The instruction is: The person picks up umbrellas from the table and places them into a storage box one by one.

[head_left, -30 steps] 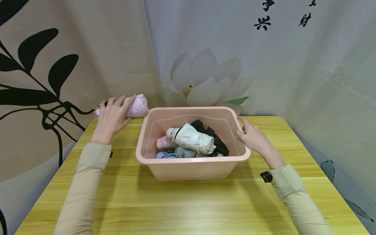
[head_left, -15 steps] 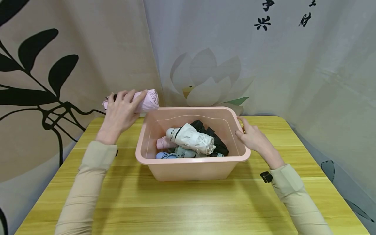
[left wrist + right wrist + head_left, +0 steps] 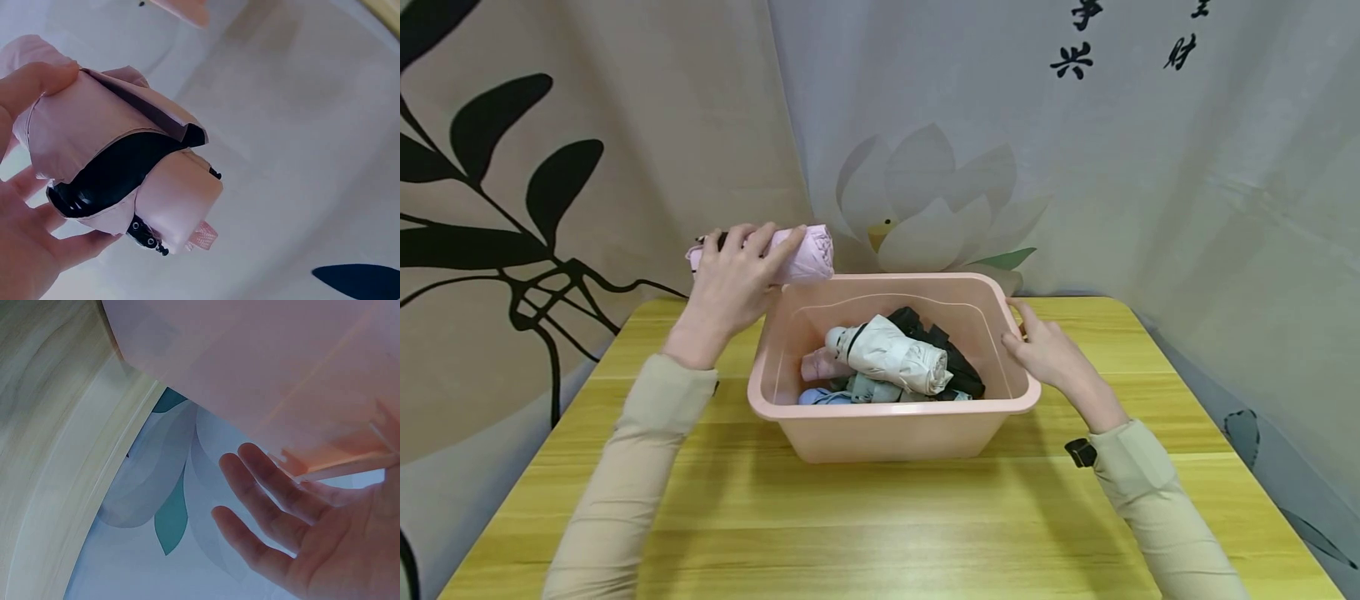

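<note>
A folded pink umbrella (image 3: 805, 255) is gripped in my left hand (image 3: 731, 279), above the back left corner of a pink plastic bin (image 3: 891, 437). In the left wrist view the umbrella's pale pink handle (image 3: 179, 200) and black inner part show, with my thumb on one side and fingers on the other. My right hand (image 3: 1049, 353) holds the bin's right rim, the thumb over its edge. Several of its fingers (image 3: 265, 515) reach below the rim in the right wrist view. Inside the bin a white folded umbrella (image 3: 895, 357) lies on top of a black one (image 3: 964, 367).
Also in the bin are a pink roll (image 3: 823, 365), a grey-green bundle (image 3: 872, 389) and a blue one (image 3: 822, 397), partly hidden. The bin stands on a yellow wooden table (image 3: 880, 525). Behind it hangs a printed curtain (image 3: 700, 108).
My left hand has carried the pink umbrella rightward and slightly up, from left of the bin to over its back left corner. My right hand and the bin stay where they were.
</note>
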`<state>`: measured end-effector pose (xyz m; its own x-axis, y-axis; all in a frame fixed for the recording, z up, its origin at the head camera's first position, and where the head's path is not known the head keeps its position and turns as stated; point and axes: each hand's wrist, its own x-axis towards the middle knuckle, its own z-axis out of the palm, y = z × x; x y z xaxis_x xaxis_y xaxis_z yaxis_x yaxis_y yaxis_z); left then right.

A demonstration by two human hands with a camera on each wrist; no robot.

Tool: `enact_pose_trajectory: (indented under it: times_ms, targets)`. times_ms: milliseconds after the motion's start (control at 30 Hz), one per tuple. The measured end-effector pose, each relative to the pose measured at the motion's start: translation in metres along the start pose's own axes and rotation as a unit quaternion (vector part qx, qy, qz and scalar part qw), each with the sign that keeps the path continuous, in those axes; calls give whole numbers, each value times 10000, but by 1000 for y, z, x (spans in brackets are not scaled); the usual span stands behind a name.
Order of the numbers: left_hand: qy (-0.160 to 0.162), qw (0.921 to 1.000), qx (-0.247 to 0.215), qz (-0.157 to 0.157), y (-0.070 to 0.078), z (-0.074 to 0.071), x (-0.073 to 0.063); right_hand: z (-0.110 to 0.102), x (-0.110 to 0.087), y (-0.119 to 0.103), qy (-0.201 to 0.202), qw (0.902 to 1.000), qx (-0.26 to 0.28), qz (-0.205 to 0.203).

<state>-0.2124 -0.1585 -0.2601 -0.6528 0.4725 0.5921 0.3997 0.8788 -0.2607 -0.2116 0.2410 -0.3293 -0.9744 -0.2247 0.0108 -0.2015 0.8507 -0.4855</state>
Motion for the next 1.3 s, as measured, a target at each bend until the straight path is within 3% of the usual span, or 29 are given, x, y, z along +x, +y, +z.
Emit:
enact_pose_trajectory:
  times_ms: [533, 733, 933, 1133, 1300]
  targets:
    - [471, 9947, 176, 894, 41, -5, 38, -1, 0, 0, -10, 10000, -2, -27]
    - [395, 9937, -80, 1048, 59, -4, 49, -1, 1, 0, 10, 10000, -64, -56]
    - [90, 9920, -107, 1258, 75, -2, 54, 0, 0, -2, 31, 10000, -64, -64]
    - [316, 9867, 321, 1561, 85, -11, 59, -1, -1, -4, 54, 10000, -70, -47]
    - [212, 9860, 187, 1646, 89, -12, 55, -1, -2, -5, 38, 10000, -41, -13]
